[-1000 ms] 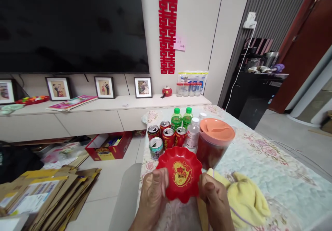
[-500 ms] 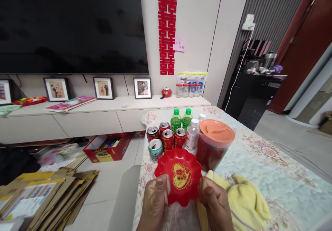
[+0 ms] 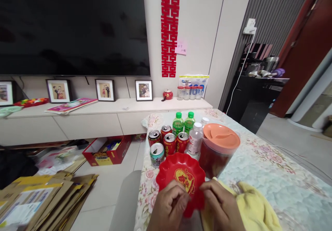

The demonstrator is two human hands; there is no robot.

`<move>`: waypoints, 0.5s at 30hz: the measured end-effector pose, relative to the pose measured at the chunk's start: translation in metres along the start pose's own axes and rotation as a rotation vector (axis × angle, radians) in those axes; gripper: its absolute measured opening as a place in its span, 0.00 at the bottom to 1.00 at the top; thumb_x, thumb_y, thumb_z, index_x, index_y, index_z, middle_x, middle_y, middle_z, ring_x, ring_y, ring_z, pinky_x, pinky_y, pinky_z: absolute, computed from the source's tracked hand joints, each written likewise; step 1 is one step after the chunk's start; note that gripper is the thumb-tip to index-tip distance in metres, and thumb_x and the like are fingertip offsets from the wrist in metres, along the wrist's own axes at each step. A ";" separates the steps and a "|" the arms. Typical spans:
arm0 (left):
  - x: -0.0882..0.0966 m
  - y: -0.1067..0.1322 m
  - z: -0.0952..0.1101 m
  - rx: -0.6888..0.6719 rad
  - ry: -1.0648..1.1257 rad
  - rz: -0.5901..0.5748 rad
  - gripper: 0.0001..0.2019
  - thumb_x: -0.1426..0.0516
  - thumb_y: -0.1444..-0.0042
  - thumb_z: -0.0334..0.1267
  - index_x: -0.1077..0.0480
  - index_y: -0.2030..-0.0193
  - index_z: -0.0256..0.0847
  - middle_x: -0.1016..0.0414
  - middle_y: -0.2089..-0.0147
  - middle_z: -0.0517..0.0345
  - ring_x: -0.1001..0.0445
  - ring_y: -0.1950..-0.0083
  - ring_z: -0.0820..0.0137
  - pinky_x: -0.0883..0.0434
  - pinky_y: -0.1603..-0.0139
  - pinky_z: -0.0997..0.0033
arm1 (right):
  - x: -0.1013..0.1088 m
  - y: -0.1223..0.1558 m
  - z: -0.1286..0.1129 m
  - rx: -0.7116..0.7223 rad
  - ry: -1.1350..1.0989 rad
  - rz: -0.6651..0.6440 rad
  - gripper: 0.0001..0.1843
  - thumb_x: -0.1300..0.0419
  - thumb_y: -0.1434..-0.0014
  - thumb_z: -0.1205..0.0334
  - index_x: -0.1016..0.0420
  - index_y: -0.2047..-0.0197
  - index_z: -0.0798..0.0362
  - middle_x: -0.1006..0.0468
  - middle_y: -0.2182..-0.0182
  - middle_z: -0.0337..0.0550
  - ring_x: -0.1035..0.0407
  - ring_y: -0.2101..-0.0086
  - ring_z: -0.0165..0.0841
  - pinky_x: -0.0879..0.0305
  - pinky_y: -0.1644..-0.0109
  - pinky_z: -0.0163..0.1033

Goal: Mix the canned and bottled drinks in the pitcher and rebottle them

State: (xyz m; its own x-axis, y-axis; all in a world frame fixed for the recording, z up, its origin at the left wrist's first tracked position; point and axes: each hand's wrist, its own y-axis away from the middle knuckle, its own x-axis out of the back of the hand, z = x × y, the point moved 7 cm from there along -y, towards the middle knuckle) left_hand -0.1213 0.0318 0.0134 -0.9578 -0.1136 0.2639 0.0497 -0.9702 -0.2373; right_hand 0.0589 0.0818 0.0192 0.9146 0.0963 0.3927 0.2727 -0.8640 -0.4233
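Red dish (image 3: 185,179) between two hands, at the near end of the surface (image 3: 249,168).

The dish tilts its gold emblem toward the person, just short of the cans (image 3: 170,146). The left hand (image 3: 169,205) curls in front of its face, thumb and forefinger drawn close; the right hand (image 3: 221,203) bends its fingers at the right rim. Whether either grip pinches the dish is hidden; one on each side would probably steady it. Bottles (image 3: 195,141) and the jug (image 3: 215,162) stand grouped with the cans, likely out of the hands' way. The cloth (image 3: 256,206) lies crumpled beside the right hand, seemingly within easy reach.
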 end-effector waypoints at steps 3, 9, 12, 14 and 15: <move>0.024 -0.018 0.016 -0.065 -0.133 0.051 0.12 0.43 0.33 0.46 0.19 0.53 0.48 0.17 0.52 0.49 0.18 0.52 0.58 0.25 0.51 0.62 | 0.054 0.009 0.033 -0.111 0.172 0.293 0.25 0.44 0.33 0.41 0.15 0.66 0.49 0.15 0.66 0.46 0.21 0.65 0.40 0.27 0.59 0.38; 0.044 -0.087 0.072 -0.269 -0.408 -0.031 0.10 0.45 0.35 0.34 0.21 0.55 0.46 0.18 0.52 0.52 0.20 0.48 0.59 0.25 0.45 0.59 | 0.088 0.030 0.098 -0.490 0.148 0.485 0.38 0.47 0.40 0.26 0.13 0.63 0.52 0.14 0.63 0.48 0.21 0.61 0.45 0.25 0.58 0.41; 0.034 -0.137 0.102 -0.342 -0.663 -0.096 0.11 0.46 0.34 0.30 0.21 0.54 0.42 0.18 0.51 0.51 0.21 0.47 0.60 0.26 0.43 0.58 | 0.080 0.025 0.099 -0.510 0.110 0.467 0.41 0.48 0.43 0.22 0.14 0.66 0.52 0.15 0.67 0.48 0.22 0.65 0.44 0.25 0.60 0.41; 0.020 -0.173 0.115 -0.337 -0.822 -0.170 0.11 0.44 0.34 0.28 0.21 0.52 0.41 0.18 0.48 0.50 0.21 0.44 0.60 0.26 0.40 0.58 | 0.077 0.024 0.102 -0.510 0.061 0.472 0.41 0.47 0.43 0.22 0.14 0.66 0.53 0.16 0.69 0.47 0.24 0.69 0.41 0.26 0.65 0.40; 0.013 -0.191 0.121 -0.341 -0.847 -0.187 0.12 0.44 0.34 0.28 0.21 0.50 0.40 0.18 0.47 0.49 0.21 0.42 0.59 0.26 0.38 0.58 | 0.077 0.025 0.105 -0.509 0.027 0.483 0.41 0.47 0.42 0.22 0.14 0.66 0.54 0.17 0.71 0.47 0.25 0.71 0.40 0.27 0.68 0.39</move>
State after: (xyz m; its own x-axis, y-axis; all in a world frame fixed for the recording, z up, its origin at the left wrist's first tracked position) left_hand -0.1093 0.1900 0.1751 -0.4091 -0.2106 0.8879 -0.2985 -0.8886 -0.3483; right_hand 0.1669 0.1196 -0.0465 0.8885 -0.3637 0.2797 -0.3425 -0.9314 -0.1231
